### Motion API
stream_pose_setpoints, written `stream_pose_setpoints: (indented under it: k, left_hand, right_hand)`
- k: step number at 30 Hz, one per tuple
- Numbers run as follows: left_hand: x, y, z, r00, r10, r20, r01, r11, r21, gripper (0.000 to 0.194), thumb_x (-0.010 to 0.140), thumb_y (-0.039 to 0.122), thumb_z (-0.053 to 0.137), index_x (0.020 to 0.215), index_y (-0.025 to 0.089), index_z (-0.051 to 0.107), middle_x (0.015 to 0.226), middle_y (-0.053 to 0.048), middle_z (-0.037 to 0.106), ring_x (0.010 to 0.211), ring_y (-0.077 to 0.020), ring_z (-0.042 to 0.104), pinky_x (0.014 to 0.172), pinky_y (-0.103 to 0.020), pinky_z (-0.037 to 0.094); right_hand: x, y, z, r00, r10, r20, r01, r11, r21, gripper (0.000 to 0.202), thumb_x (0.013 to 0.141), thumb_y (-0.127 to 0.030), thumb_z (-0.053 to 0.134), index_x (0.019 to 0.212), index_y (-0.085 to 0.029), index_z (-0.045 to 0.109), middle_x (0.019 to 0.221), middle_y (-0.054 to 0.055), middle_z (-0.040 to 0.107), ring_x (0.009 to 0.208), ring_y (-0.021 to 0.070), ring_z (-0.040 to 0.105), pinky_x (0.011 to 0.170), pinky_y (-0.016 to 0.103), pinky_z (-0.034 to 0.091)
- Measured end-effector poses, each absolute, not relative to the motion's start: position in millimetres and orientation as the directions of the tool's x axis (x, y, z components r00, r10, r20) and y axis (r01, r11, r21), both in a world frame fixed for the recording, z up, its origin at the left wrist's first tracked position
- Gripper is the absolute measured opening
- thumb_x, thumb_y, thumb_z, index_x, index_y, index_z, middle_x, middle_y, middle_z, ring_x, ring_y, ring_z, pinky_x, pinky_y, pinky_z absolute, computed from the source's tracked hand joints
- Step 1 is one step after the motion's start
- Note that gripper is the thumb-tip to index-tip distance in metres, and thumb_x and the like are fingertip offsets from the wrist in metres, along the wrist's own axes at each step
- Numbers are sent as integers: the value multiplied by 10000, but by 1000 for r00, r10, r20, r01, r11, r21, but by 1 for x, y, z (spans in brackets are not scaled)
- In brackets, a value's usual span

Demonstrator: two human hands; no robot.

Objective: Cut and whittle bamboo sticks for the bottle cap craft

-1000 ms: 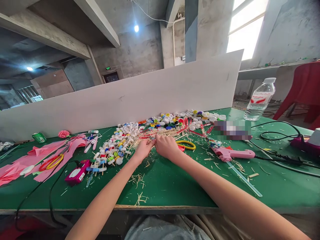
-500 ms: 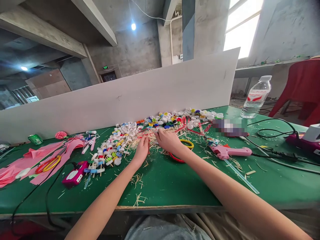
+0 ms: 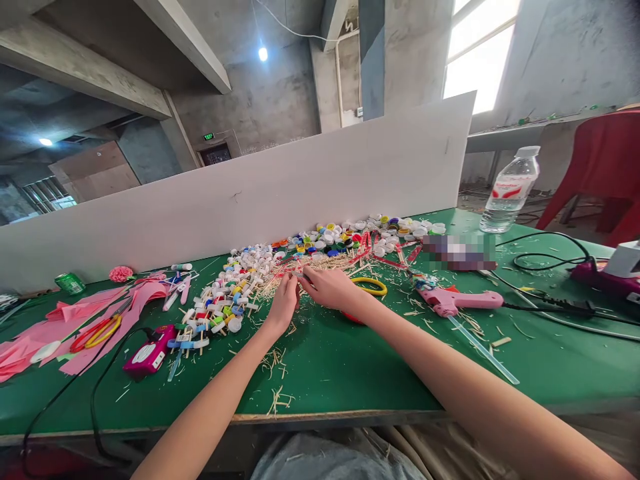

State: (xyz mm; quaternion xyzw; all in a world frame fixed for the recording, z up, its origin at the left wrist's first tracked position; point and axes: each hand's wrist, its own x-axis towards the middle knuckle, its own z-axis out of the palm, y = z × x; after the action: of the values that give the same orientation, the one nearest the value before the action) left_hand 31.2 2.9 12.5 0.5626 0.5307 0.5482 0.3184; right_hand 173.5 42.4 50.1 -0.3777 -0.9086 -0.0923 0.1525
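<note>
My left hand [image 3: 284,305] and my right hand [image 3: 326,287] meet over the middle of the green table, fingertips together. Both are closed in a pinch, and what sits between the fingers is too small and hidden to name. Just beyond them lies a pile of thin wooden sticks [image 3: 334,263]. Scissors with yellow and red handles [image 3: 376,288] lie partly hidden under my right wrist. To the left of my left hand spreads a heap of bottle caps [image 3: 220,303], some with sticks through them.
A pink glue gun [image 3: 457,302] rests on the right, with a glue stick [image 3: 484,350] below it. A water bottle [image 3: 510,190] stands at the back right. Pink paper [image 3: 55,327], scissors [image 3: 97,332] and a magenta power block [image 3: 149,353] lie left. A white board [image 3: 250,193] closes off the back.
My right hand has moved a little left and down, closer against my left hand. My left hand stays nearly in place. The whole view has shifted slightly.
</note>
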Motion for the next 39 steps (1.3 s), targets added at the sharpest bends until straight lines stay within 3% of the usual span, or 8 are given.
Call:
stream_pose_setpoints:
  k: [5, 8, 11, 16, 20, 30, 36, 39]
  left_hand:
    - [28, 5, 13, -89, 903, 419, 421, -348, 838, 426, 851, 606, 499, 932, 188, 501, 836, -37, 571, 785, -174, 563, 690, -280, 435]
    - [24, 11, 13, -84, 911, 404, 438, -331, 836, 461, 838, 621, 503, 897, 165, 531, 824, -50, 594, 783, -182, 569, 681, -278, 423]
    - [20, 13, 14, -101, 921, 376, 482, -285, 829, 434, 843, 605, 502, 802, 172, 507, 726, -14, 550, 659, -144, 504, 603, -258, 365]
    - [33, 4, 13, -143, 898, 417, 629, -243, 739, 468, 828, 544, 565, 652, 214, 283, 583, 70, 281, 534, -91, 262, 529, -244, 224]
    - [40, 4, 8, -109, 927, 359, 532, -251, 808, 392, 907, 544, 428, 720, 219, 314, 630, 55, 295, 546, -99, 289, 518, -239, 240]
    - [34, 11, 10, -157, 968, 198, 109, -182, 977, 349, 895, 566, 447, 881, 218, 435, 612, 62, 292, 466, -85, 284, 434, -223, 266]
    - [36, 4, 15, -156, 975, 157, 99, -143, 985, 294, 912, 504, 443, 836, 222, 422, 589, 72, 264, 456, -80, 251, 440, -219, 265]
    - [34, 4, 16, -130, 971, 202, 205, -173, 963, 331, 885, 535, 480, 812, 217, 420, 579, 70, 323, 465, -88, 329, 464, -228, 291]
  right_hand:
    - [172, 41, 47, -654, 675, 342, 740, 665, 101, 372, 991, -324, 221, 1191, -151, 482, 1004, 140, 679, 798, 245, 659, 593, 291, 367]
    - [166, 36, 44, -623, 697, 356, 770, 627, 120, 373, 978, -256, 239, 1238, -125, 472, 1053, 186, 653, 879, 262, 654, 648, 309, 395]
    - [160, 33, 42, -584, 726, 363, 801, 589, 110, 359, 979, -254, 258, 1229, -138, 488, 1015, 181, 658, 901, 254, 657, 681, 308, 415]
    - [175, 49, 50, -366, 862, 351, 924, 382, 26, 402, 993, -258, 204, 1085, -65, 544, 857, 211, 667, 816, 261, 688, 638, 305, 447]
    - [192, 61, 59, -257, 891, 373, 958, 286, -23, 427, 1004, -306, 183, 1065, -61, 527, 809, 196, 673, 823, 276, 694, 660, 317, 460]
    - [172, 46, 50, -562, 740, 368, 795, 606, -4, 421, 1009, -431, 167, 1168, -181, 465, 977, 118, 692, 821, 228, 671, 620, 267, 391]
    - [175, 49, 47, -670, 666, 329, 710, 704, 20, 432, 1010, -448, 161, 1215, -198, 447, 941, 79, 705, 785, 208, 657, 580, 253, 336]
    - [176, 51, 45, -687, 657, 311, 700, 713, 39, 382, 1008, -391, 189, 1202, -196, 455, 952, 79, 704, 789, 210, 657, 582, 260, 336]
